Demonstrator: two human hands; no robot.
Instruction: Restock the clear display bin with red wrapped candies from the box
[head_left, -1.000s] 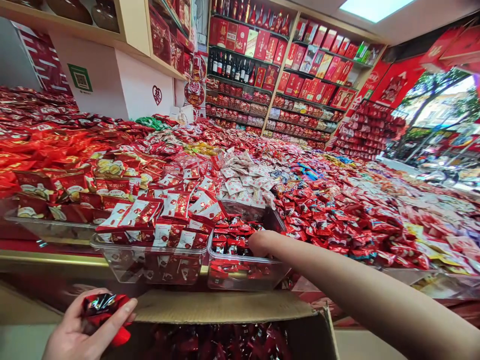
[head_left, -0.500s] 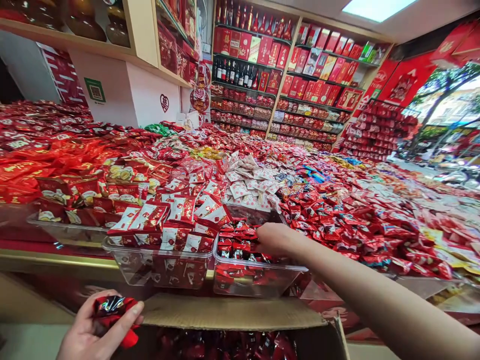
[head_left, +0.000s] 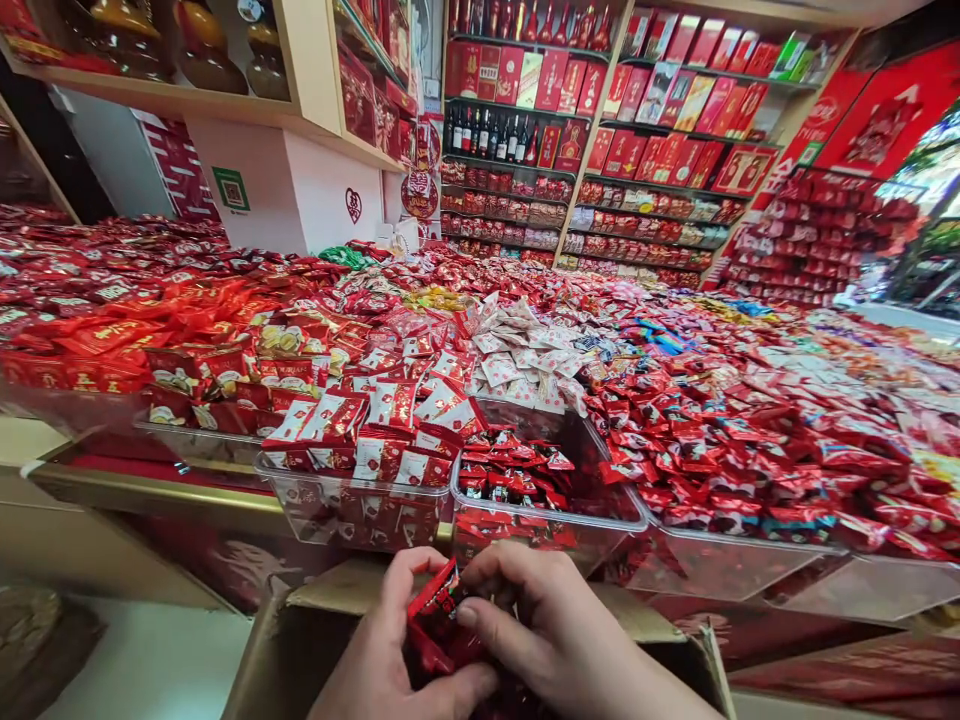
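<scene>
Low in the view, over the cardboard box point(head_left: 259, 640), my two hands come together. My left hand point(head_left: 382, 645) is closed around small red-and-black wrapped candies point(head_left: 436, 618). From the other side my right hand point(head_left: 551, 610) pinches at the same candies, thumb pressed against a wrapper. How many packets they hold is hidden by the fingers. Just beyond stands a clear plastic bin point(head_left: 555, 522), with similar red-and-black packets point(head_left: 510, 465) heaped to its left side and its right side lower. The inside of the box is mostly covered by my hands.
Left of that bin, another clear bin point(head_left: 322, 515) brims with red-and-white packets point(head_left: 382, 450). White packets point(head_left: 517, 350) lie behind. Red packets point(head_left: 697, 460) pile up at the right. A gold-edged counter point(head_left: 172, 490) runs along the front; a pillar and shelves point(head_left: 592, 150) stand behind.
My right hand has left the bin of red-and-black packets and come down to my left hand, which moved right with its candies. The view has turned slightly left and downward.
</scene>
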